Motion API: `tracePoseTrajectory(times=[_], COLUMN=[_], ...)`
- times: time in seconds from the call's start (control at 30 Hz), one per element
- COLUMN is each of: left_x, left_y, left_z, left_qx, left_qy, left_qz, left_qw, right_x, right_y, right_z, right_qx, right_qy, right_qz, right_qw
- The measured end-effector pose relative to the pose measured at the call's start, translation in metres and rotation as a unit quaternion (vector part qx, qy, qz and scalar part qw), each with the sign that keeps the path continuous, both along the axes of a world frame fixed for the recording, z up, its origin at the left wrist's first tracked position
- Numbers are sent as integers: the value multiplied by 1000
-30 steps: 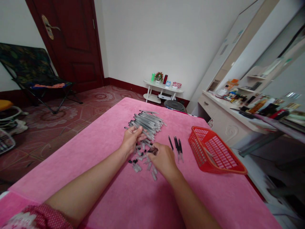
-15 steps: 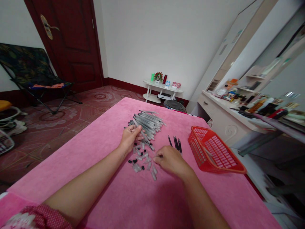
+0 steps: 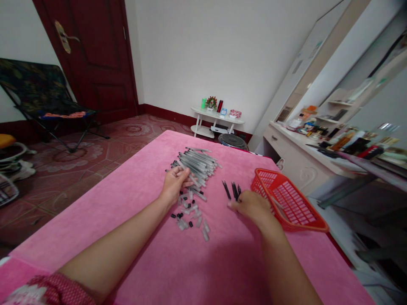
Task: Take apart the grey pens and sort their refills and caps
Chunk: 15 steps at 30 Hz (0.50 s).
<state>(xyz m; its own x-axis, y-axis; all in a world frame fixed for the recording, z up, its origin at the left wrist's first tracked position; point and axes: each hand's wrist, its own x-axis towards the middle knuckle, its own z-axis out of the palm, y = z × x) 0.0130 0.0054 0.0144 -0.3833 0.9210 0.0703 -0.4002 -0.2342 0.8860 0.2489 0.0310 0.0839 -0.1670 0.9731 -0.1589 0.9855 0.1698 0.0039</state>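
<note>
A heap of clear grey pen barrels [image 3: 197,163] lies in the middle of the pink table [image 3: 133,199]. My left hand [image 3: 174,184] rests at the heap's near edge, fingers curled round one barrel. Loose clear caps and small black pieces [image 3: 190,216] are scattered just in front of it. My right hand [image 3: 251,205] is further right, closed, over a few black refills [image 3: 231,189] that lie beside the red basket [image 3: 288,199]. What its fingers hold is hidden.
A white dresser [image 3: 305,161] with bottles stands right of the table. A low white shelf [image 3: 218,120] and a round dark stool [image 3: 233,141] sit beyond the far edge. A folding chair [image 3: 41,101] and dark red door [image 3: 95,55] are at the back left.
My right hand has moved rightward from the scattered caps to the black refills beside the basket. My left hand has stayed at the barrel heap.
</note>
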Motion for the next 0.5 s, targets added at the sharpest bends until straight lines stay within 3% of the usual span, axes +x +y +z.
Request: tracePoseTrajectory(times=[0.13,0.27,0.4,0.5], left_x=[13,27,34,28], left_y=[-9,-17,-21,-17], left_z=[5,11,13,14], left_qx=[13,42,51,32], left_qy=[41,66,71,100], left_qz=[-62,-106,-129,-113], left_qw=[997,991,988,988], right_x=[-16,-43,-57,-47], right_y=[-7,-23,-34,-29], right_z=[-1,-8,-15,-7], right_qx=[29,49,73,89], right_qy=[127,324,331,309], right_qz=[60,155,173,162], right_qw=[990,932,925,933])
